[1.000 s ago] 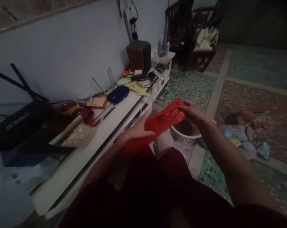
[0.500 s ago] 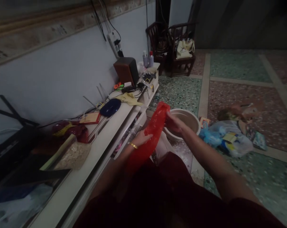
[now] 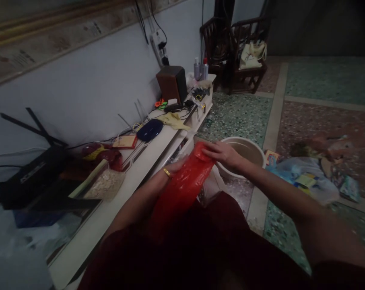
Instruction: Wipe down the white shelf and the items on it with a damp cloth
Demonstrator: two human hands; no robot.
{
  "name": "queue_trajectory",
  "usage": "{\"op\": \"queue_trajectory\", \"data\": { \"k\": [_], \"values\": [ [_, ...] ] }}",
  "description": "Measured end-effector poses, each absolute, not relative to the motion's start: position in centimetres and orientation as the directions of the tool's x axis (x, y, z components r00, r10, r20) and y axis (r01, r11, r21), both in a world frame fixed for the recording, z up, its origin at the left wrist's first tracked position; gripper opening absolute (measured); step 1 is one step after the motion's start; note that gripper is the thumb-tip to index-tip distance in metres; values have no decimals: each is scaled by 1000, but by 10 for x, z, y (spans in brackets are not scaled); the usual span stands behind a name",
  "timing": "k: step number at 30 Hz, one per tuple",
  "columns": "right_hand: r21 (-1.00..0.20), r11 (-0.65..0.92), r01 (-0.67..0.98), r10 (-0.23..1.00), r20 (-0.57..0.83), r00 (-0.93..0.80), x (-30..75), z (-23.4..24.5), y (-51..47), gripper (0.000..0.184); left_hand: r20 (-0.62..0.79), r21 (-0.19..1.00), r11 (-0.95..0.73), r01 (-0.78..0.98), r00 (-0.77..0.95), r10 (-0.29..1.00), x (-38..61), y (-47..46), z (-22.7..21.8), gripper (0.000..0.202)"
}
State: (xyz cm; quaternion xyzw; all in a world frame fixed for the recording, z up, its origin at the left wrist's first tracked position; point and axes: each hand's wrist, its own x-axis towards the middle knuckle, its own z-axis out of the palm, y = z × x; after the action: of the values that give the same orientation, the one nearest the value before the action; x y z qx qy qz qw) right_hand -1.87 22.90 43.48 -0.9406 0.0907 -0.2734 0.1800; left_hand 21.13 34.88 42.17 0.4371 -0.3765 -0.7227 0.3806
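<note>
A crinkled red plastic bag [image 3: 185, 181] stretches between my hands, its lower part hanging down toward my lap. My left hand [image 3: 176, 166], with a gold band at the wrist, grips the bag's left side; part of its fingers is hidden behind the red plastic. At the bag's upper end, my right hand [image 3: 220, 154] has its fingers closed over the folded top. Just beyond the right hand stands a round pale basin [image 3: 262, 159] on the floor. An open drawer [image 3: 185, 145] of the white cabinet lies close behind the left hand.
Along the wall runs a low white cabinet [image 3: 116, 205] bearing a router [image 3: 34, 173], a bag of pale flakes [image 3: 105, 183], a dark blue lid-like object [image 3: 150, 130] and a speaker [image 3: 172, 84]. Plastic bags [image 3: 315, 181] lie on the floor at right. Wooden chairs [image 3: 248, 74] stand behind.
The right hand has turned palm-down over the bag's top, which is now folded lower. The bag looks wider and flatter. The view has shifted slightly left.
</note>
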Motion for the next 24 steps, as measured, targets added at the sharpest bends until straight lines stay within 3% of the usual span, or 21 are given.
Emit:
{"op": "queue_trajectory", "data": {
  "k": [3, 5, 7, 9, 11, 13, 15, 17, 19, 21, 24],
  "values": [
    [-337, -941, -17, -159, 400, 903, -9, 444, 225, 35, -424, 770, -559, 307, -409, -808, 212, 337, 428, 69],
    [-337, -941, 11, -125, 378, 917, 0, 448, 222, 36, -414, 793, -516, 323, -336, -846, 212, 330, 430, 65],
    [-402, -916, 9, -171, 409, 896, 6, 452, 219, 35, -357, 855, -413, 312, -223, -907, 212, 324, 430, 66],
    [-573, -820, -14, -333, 457, 825, 8, 456, 216, 43, -260, 913, -276, 300, -92, -961, 212, 320, 430, 69],
    [-814, -581, 19, -543, 405, 736, 7, 455, 217, 66, -167, 945, -141, 293, 65, -984, 211, 317, 429, 72],
    [-963, -250, 97, -667, 244, 704, 10, 450, 223, 81, -107, 966, -51, 255, 210, -972, 207, 314, 428, 70],
    [-991, 10, 130, -697, 87, 712, 18, 440, 234, 76, -35, 984, 16, 176, 284, -958, 200, 312, 428, 61],
    [-979, 137, 150, -752, -4, 659, 30, 430, 247, 62, 54, 992, 83, 92, 289, -956, 193, 309, 429, 51],
    [-969, 145, 200, -841, -14, 541, 39, 424, 254, 51, 87, 993, 107, 56, 273, -958, 192, 308, 433, 46],
    [-973, 56, 223, -891, 52, 450, 43, 424, 255, 44, 33, 999, 42, 34, 234, -972, 200, 311, 439, 45],
    [-980, -86, 180, -844, 167, 509, 39, 430, 250, 35, -45, 999, -43, 24, 89, -995, 219, 320, 450, 56]
  ]
}}
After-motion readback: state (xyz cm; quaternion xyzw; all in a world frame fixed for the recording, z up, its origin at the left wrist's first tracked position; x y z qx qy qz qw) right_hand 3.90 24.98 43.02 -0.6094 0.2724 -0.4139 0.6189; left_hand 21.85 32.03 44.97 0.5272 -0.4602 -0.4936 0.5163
